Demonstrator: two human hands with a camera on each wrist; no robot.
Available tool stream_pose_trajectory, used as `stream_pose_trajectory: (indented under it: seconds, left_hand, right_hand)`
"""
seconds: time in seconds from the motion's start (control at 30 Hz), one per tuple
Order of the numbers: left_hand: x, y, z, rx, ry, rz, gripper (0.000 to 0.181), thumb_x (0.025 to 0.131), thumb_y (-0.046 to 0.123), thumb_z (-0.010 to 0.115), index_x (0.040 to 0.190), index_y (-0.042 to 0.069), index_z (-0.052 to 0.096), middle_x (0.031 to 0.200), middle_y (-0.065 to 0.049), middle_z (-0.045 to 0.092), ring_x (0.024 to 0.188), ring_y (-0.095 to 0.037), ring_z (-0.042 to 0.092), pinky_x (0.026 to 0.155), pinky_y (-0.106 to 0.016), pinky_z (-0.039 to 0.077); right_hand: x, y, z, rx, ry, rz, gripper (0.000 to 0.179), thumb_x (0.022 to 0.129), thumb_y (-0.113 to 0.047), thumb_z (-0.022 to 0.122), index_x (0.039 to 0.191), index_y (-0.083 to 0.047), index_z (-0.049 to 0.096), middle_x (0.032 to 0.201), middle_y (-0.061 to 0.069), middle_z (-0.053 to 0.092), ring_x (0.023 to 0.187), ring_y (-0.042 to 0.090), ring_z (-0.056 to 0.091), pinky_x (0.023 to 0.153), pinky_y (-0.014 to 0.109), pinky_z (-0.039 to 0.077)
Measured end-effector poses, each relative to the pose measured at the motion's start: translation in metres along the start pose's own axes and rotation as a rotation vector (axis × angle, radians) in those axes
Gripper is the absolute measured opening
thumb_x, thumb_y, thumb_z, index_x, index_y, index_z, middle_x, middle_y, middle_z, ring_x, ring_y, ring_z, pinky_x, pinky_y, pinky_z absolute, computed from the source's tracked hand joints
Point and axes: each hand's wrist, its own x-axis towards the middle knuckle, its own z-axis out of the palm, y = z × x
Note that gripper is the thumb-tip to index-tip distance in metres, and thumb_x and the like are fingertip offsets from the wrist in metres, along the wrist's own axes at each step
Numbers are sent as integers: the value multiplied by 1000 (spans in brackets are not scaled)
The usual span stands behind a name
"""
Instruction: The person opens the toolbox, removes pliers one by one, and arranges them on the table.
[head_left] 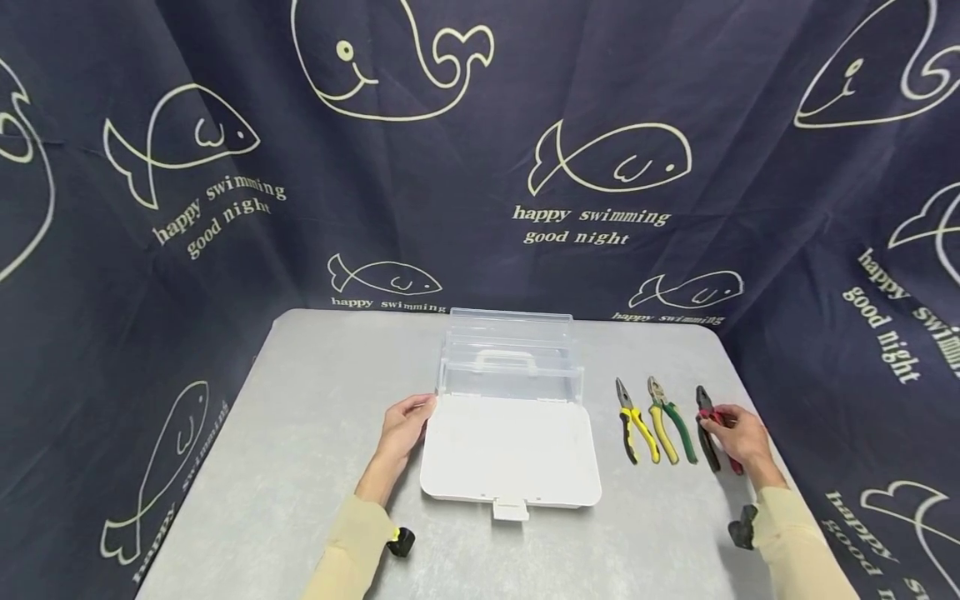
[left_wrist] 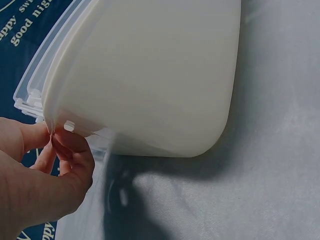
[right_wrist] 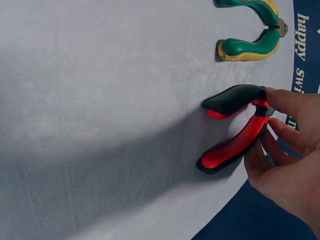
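A plastic storage box stands mid-table, its white part (head_left: 510, 450) in front with a latch (head_left: 511, 509) and its clear part (head_left: 510, 333) with a white handle raised behind. My left hand (head_left: 405, 429) pinches the rim at the box's left side, as the left wrist view shows. On the right, my right hand (head_left: 738, 437) grips red-and-black pliers (right_wrist: 235, 142) by the pivot area, fingers on either side; their handles are spread. Just left of them lie green-and-yellow pliers (head_left: 670, 421), then yellow-and-black needle-nose pliers (head_left: 635, 421).
The grey table (head_left: 300, 467) has rounded far corners. Dark blue curtains (head_left: 450, 192) with white fish and whale drawings surround it at the back and sides. The right hand is close to the table's right edge.
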Motion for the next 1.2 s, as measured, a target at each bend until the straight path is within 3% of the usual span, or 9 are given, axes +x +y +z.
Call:
stream_pose_trajectory:
  seconds: [0.23, 0.4, 0.5, 0.6, 0.7, 0.8, 0.9, 1.07, 1.2]
  left_hand:
    - [-1, 2, 0, 12, 7, -1, 30, 101, 21, 68, 122, 0, 71, 95, 0, 73, 81, -9, 64, 71, -25, 50]
    - [-2, 2, 0, -4, 1, -3, 30, 101, 21, 68, 122, 0, 71, 93, 0, 73, 80, -10, 64, 70, -23, 50]
    - [-2, 2, 0, -9, -5, 0, 31, 101, 22, 68, 122, -1, 71, 92, 0, 73, 80, -10, 64, 70, -24, 50]
    - [-2, 2, -1, -11, -17, 3, 32, 102, 22, 67, 123, -1, 70, 93, -1, 73, 81, -10, 64, 71, -24, 50]
    - [-2, 2, -2, -4, -17, -6, 32, 102, 22, 67, 124, -1, 69, 97, -2, 72, 82, -10, 63, 71, -24, 50]
    - [-3, 3, -3, 10, -13, -14, 33, 102, 22, 67, 126, -1, 68, 102, -4, 72, 82, -10, 63, 71, -23, 50]
    - [-3, 5, -4, 6, -17, -8, 33, 103, 21, 66, 126, -3, 67, 101, -4, 71, 80, -10, 62, 70, -21, 51]
    - [0, 7, -7, -33, -33, 13, 29, 103, 14, 64, 122, -7, 69, 89, -3, 66, 73, -10, 58, 64, -21, 51]
    - [0, 9, -13, -32, -45, 11, 28, 103, 13, 63, 121, -7, 69, 92, -4, 61, 75, -11, 56, 63, -21, 51]
  right_hand:
    - [-3, -2, 1, 14, 27, 13, 39, 93, -10, 69, 121, 15, 58, 117, 38, 63, 110, 54, 60, 86, 55, 46]
    - [-5, -6, 2, 28, 101, 67, 34, 94, -9, 67, 120, 11, 62, 114, 33, 67, 103, 46, 64, 88, 52, 42]
    - [-6, -11, 1, 48, 139, 104, 32, 96, -11, 67, 121, 9, 64, 111, 30, 69, 84, 26, 65, 84, 45, 40]
    - [-8, -13, 0, 74, 148, 139, 33, 97, -15, 66, 122, 7, 65, 109, 26, 71, 71, -1, 54, 79, 34, 39]
    - [-9, -16, 0, 133, 139, 181, 34, 99, -18, 65, 125, 5, 66, 96, 12, 76, 65, -13, 47, 72, 22, 41]
    - [-10, -19, 0, 255, 137, 218, 35, 100, -19, 65, 125, 6, 65, 79, -11, 70, 64, -14, 51, 64, 14, 43]
    - [-11, -27, -1, 416, 132, 245, 30, 100, -18, 67, 120, 5, 65, 73, -25, 62, 66, -11, 58, 64, 11, 46]
    - [-14, -37, 1, 636, 136, 246, 9, 98, -11, 69, 104, -5, 67, 73, -21, 67, 70, -5, 65, 66, 13, 52]
    - [-7, -27, 10, 795, 156, 173, 4, 95, -5, 72, 95, -10, 72, 77, -11, 73, 71, 0, 69, 67, 15, 55]
